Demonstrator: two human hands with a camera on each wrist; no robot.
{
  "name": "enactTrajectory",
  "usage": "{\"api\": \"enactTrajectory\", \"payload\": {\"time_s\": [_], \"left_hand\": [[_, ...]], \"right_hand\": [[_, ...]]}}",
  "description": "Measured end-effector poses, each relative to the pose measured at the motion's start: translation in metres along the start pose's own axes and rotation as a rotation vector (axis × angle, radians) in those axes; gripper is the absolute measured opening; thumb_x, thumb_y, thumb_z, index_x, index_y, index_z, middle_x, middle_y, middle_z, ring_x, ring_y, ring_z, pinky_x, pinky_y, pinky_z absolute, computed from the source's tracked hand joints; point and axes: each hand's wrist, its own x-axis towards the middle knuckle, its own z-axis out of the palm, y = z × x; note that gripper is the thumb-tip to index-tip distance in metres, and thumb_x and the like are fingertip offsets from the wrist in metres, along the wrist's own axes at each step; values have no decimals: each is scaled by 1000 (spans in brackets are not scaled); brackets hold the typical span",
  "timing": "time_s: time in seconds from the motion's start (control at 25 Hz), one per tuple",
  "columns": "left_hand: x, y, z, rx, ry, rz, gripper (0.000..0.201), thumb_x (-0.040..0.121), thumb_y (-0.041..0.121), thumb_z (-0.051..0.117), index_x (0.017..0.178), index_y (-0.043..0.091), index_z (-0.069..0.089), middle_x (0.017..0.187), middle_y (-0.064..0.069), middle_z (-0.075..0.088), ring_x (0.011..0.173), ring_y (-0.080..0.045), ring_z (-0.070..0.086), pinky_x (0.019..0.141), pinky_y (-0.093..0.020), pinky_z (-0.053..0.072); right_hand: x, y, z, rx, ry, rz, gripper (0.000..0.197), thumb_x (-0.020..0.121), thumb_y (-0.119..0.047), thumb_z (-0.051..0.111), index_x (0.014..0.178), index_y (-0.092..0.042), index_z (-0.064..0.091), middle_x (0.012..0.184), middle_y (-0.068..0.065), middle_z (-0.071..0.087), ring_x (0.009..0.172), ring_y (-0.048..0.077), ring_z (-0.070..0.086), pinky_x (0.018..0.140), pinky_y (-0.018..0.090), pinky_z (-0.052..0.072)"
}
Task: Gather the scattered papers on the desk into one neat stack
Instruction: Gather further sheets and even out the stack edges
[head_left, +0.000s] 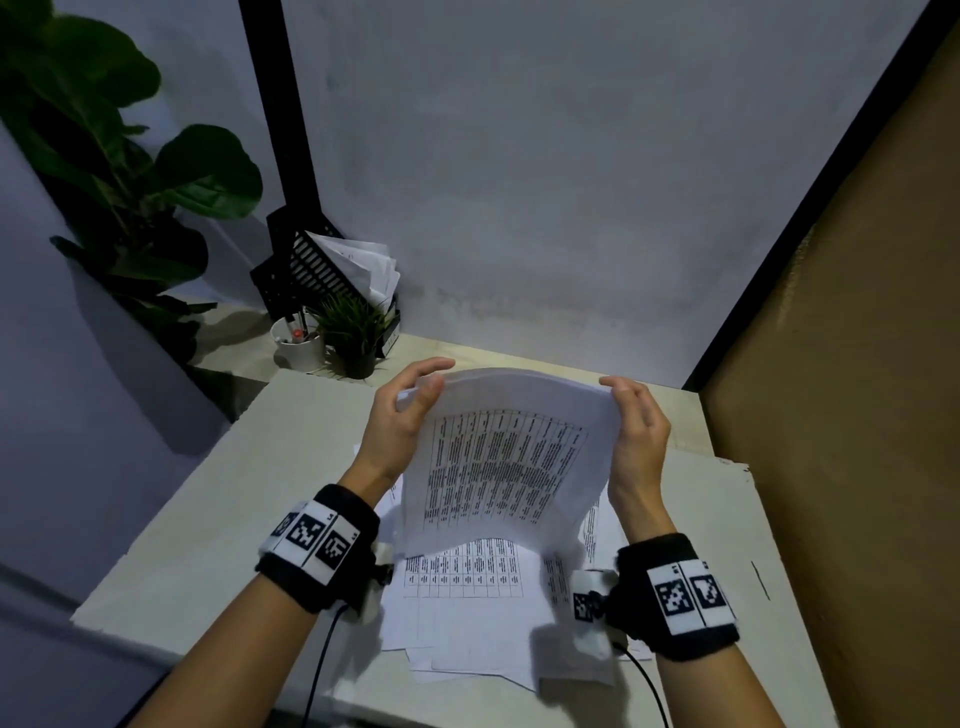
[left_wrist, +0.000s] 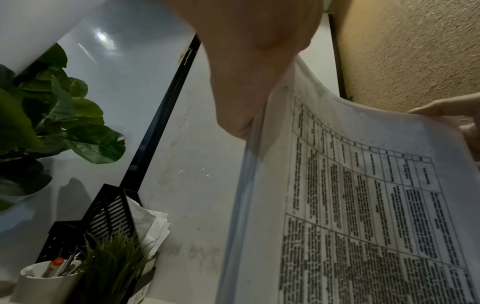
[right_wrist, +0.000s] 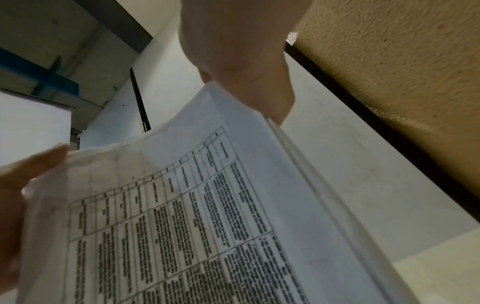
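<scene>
Head cam: left hand (head_left: 400, 415) and right hand (head_left: 636, 434) each pinch a side of a paper stack (head_left: 506, 462), held up curved over loose sheets (head_left: 467, 597) on the surface (head_left: 218, 519). Left wrist cam: thumb clamped on the stack's (left_wrist: 363, 205) edge. Right wrist cam: same deal, hand (right_wrist: 241, 67) gripping the stack's (right_wrist: 182, 216) top corner.

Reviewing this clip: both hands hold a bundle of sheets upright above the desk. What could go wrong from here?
The held bundle bows between the left hand and right hand, gripped only at its top corners, so sheets may slip or fan out. The loose papers on the desk lie askew; tapping the bundle onto them could crumple or scatter them.
</scene>
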Motion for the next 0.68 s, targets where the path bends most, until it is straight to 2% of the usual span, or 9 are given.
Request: {"api": "enactTrajectory", "payload": {"time_s": [0.08,0.16,0.24,0.28,0.36,0.44,0.56,0.64,0.68], "left_hand": [[1,1,2,-8,12,-6,78,50,86,49,99,26,60,92,2,60,70,5,61,54,-12,49],[1,3,5,-5,36,-4,75,51,86,47,97,28,60,89,3,60,69,5,61,54,-13,48],[2,4,7,26,89,-6,61,58,78,50,94,30,61,90,6,61,75,0,59,59,-14,48],[4,4,9,34,126,-13,49,64,68,51,92,30,62,91,7,61,79,-5,58,61,-14,47],[5,3,9,42,179,-35,30,72,49,49,90,30,64,92,6,61,84,-14,55,62,-16,45],[5,2,8,41,168,-29,29,72,48,47,90,32,63,92,1,61,86,-17,54,68,-24,44],[2,3,9,53,147,-32,25,73,43,46,91,34,62,96,7,62,87,-12,54,70,-26,42],[2,6,8,37,130,-34,28,69,41,46,92,34,62,97,13,62,84,-4,57,67,-21,45],[1,5,6,2,104,-25,33,67,44,47,94,33,62,96,9,64,80,0,59,65,-16,47]], "right_hand": [[-1,-1,-3,4,-79,1,20,80,-32,50,82,-16,62,81,-3,59,63,-4,56,56,12,45],[-3,1,-4,0,-181,15,13,79,-27,59,85,-16,62,83,-5,61,65,-6,59,56,12,48],[-6,4,-4,-49,-251,34,9,79,-16,68,87,-17,63,75,-11,66,66,-3,63,59,15,51],[-7,5,-4,-60,-265,41,10,79,-18,69,87,-17,64,71,-12,68,66,-2,64,60,17,52],[-6,7,-3,-48,-252,44,29,76,-40,66,85,-12,65,68,-12,66,64,1,61,58,16,49],[-5,6,1,-59,-193,32,42,79,-49,55,78,-7,60,65,-7,56,57,1,52,52,14,43],[-2,3,8,-74,-121,5,25,86,-27,49,74,-8,62,67,-1,55,54,-2,50,49,14,40],[1,1,11,-98,-122,-9,22,85,-18,48,74,-11,65,72,0,60,57,-3,52,52,17,42],[2,-1,12,-108,-120,-15,22,84,-18,47,73,-13,65,74,0,61,59,-3,53,53,18,42]]}}
